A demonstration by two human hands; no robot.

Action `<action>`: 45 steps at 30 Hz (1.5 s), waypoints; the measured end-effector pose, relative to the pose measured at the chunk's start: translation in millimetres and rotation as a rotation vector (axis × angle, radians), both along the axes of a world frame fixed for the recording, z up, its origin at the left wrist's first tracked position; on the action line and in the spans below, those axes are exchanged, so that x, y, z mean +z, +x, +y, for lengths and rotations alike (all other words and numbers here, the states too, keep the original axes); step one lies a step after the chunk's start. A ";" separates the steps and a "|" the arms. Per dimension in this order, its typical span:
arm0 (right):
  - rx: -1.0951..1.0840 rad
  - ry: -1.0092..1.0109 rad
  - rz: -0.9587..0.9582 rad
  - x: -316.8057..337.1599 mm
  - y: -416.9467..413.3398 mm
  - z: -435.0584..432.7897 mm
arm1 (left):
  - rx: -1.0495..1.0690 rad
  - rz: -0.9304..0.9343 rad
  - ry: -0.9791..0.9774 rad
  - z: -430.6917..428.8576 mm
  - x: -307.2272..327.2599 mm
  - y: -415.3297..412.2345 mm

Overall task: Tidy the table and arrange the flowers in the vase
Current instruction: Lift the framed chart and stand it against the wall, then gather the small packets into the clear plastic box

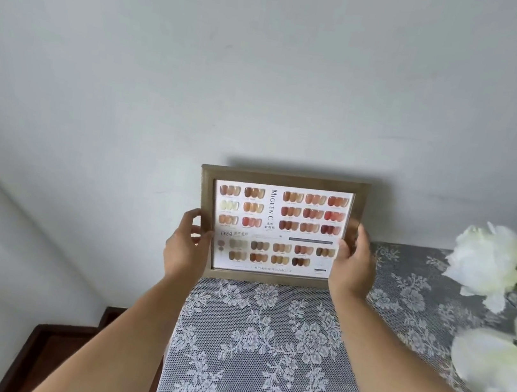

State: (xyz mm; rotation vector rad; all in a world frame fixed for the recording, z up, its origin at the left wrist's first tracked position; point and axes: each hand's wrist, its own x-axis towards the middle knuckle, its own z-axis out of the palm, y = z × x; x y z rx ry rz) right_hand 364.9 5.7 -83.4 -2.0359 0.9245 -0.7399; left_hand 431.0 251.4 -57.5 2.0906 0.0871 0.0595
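A gold-framed picture (277, 229) showing a chart of nail colour swatches stands at the table's far left corner, leaning back against the white wall. My left hand (187, 245) grips its left edge and my right hand (352, 265) grips its right edge. Large white flowers (489, 260) with green leaves rise at the right, blurred and close to the camera. No vase shows in view.
A grey tablecloth with white lace flower pattern (261, 347) covers the table. The table's left edge drops to a dark wooden floor (52, 353). The white wall (270, 63) stands directly behind the frame.
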 end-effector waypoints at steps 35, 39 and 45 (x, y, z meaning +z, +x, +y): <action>0.517 -0.091 0.239 31.7 -222.7 13.2 | -0.288 -0.120 0.438 -11.0 31.7 -189.9; 0.595 -0.039 0.247 32.6 -290.4 -14.9 | -0.351 -0.069 0.516 -46.4 21.3 -253.8; 0.608 -0.066 0.410 22.2 -387.7 -81.9 | -0.520 0.011 0.582 -106.5 -7.6 -346.8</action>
